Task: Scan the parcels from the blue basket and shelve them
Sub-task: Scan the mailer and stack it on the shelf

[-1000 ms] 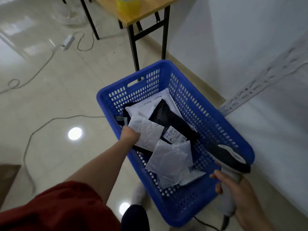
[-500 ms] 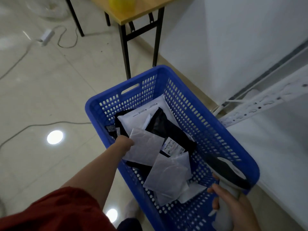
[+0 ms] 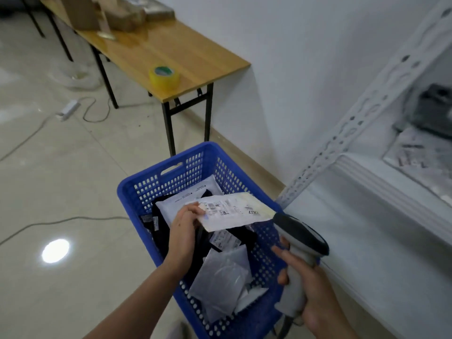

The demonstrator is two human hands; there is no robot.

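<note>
From the head camera: a person's left hand (image 3: 186, 226) pinches a white labelled parcel (image 3: 234, 212) by its edge, label up, just above the blue basket (image 3: 176, 177) on the floor. The right hand (image 3: 315, 297) is wrapped round the handle of a grey-and-black scanner (image 3: 300, 238), whose head sits just beside the parcel's right end. A black parcel (image 3: 161, 231) and a grey pouch (image 3: 220, 282) lie in the basket, with white shelving (image 3: 367, 101) at right and a yellow tape roll (image 3: 164, 77) on the table (image 3: 195, 57) behind.

The left hand (image 3: 186, 226) and the right hand (image 3: 315, 299) are shown bare, each joined to an uncovered forearm cut off by the lower edge. Any clothing is left out of view.
</note>
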